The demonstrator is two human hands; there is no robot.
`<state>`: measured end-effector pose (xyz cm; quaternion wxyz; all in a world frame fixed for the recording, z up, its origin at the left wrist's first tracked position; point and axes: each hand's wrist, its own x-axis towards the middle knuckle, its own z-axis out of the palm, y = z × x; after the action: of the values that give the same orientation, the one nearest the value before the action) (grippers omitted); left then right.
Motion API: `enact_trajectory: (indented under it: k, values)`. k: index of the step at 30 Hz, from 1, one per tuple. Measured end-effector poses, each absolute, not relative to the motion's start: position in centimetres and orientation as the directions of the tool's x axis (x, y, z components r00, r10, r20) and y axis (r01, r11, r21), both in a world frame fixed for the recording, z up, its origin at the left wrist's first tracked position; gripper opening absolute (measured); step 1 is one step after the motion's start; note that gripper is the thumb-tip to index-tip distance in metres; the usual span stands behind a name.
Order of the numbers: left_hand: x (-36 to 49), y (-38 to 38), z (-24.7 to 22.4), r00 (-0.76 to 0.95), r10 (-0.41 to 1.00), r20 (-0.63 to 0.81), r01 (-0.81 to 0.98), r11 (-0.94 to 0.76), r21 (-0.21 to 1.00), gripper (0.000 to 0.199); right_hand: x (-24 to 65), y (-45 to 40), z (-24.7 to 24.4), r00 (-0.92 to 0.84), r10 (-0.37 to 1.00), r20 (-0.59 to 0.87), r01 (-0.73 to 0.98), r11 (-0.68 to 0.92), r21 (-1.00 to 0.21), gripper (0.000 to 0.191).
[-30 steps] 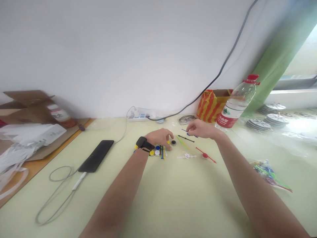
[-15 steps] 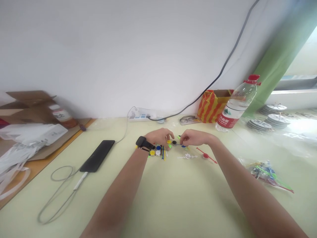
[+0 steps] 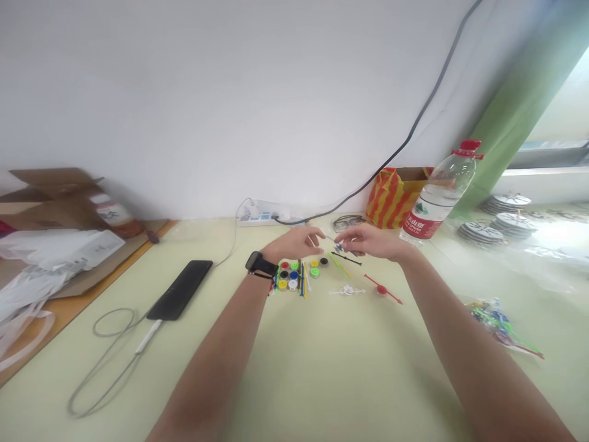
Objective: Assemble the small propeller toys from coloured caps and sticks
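My right hand [image 3: 365, 241] is raised above the table, its fingers closed on a small blue plastic piece [image 3: 340, 247] whose exact shape is blurred. Facing it, my left hand [image 3: 300, 242], with a black watch at the wrist, has thumb and fingers apart with nothing seen between them. Below lie a yellow disc [image 3: 315, 263], a green disc [image 3: 315, 272] and a black disc [image 3: 324, 261]. A black arrow pointer [image 3: 348, 258] and green and yellow sticks [image 3: 341, 266] are beneath my right hand. Nearer me are a white spinner [image 3: 348, 290] and a red arrow spinner [image 3: 381, 290].
Several coloured discs [image 3: 293, 275] and thin sticks [image 3: 302, 281] sit beside my left wrist. A phone [image 3: 181, 290] on a cable lies left. At right are a water bottle [image 3: 437, 196], a striped bag [image 3: 391, 196], a bag of plastic parts [image 3: 499, 325] and stacked round plates [image 3: 481, 231].
Both hands have lifted away from the table, and the blue piece has come up with my right hand. The discs, black pointer and sticks beneath are now uncovered.
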<state>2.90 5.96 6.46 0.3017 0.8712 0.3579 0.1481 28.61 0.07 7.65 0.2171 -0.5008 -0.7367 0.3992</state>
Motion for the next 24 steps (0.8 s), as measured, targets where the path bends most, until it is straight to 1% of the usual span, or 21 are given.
enact_trajectory:
  k: [1,3,6,8,11,13,15,19,21,24]
  values:
    - [3.1,5.7,6.8,0.668,0.737,0.104,0.505,-0.552,0.664,0.045,28.5,0.1,7.7,-0.37,0.928,-0.042,0.504,0.162,-0.848,0.037]
    - [3.7,5.2,7.5,0.617,0.765,0.188,0.434,-0.529,0.729,0.045,28.1,0.2,7.7,-0.312,0.95,0.027,0.376,0.15,-0.914,0.034]
    - [4.8,4.3,8.0,0.652,0.727,0.216,0.31,-0.515,0.799,0.041,26.8,0.2,7.6,-0.238,0.967,0.086,0.245,0.145,-0.959,0.019]
    - [5.4,3.9,8.1,0.672,0.694,0.259,0.248,-0.541,0.803,0.036,25.9,0.1,7.6,-0.188,0.978,0.093,0.209,0.133,-0.969,0.011]
    - [5.8,3.6,8.0,0.657,0.67,0.345,0.193,-0.592,0.782,0.027,25.2,-0.2,7.6,-0.174,0.981,0.083,0.191,0.116,-0.975,0.007]
    - [5.8,3.5,8.0,0.654,0.657,0.374,0.171,-0.61,0.774,0.021,25.2,-0.3,7.7,-0.208,0.975,0.075,0.197,0.117,-0.973,0.006]
    - [5.7,3.5,7.9,0.669,0.64,0.378,0.159,-0.62,0.768,0.018,25.2,-0.4,7.6,-0.239,0.969,0.069,0.24,0.128,-0.962,0.006]
    - [5.8,3.6,7.5,0.716,0.615,0.331,0.189,-0.627,0.755,0.016,25.4,-0.3,7.1,-0.258,0.966,0.016,0.402,0.122,-0.907,0.014]
    - [5.8,3.8,6.9,0.718,0.619,0.319,0.229,-0.643,0.731,0.016,25.5,-0.1,6.6,-0.253,0.967,0.032,0.472,0.153,-0.868,0.017]
    - [5.8,4.1,5.9,0.721,0.629,0.291,0.279,-0.648,0.709,0.017,25.8,0.6,5.9,-0.217,0.971,0.102,0.544,0.207,-0.813,0.02]
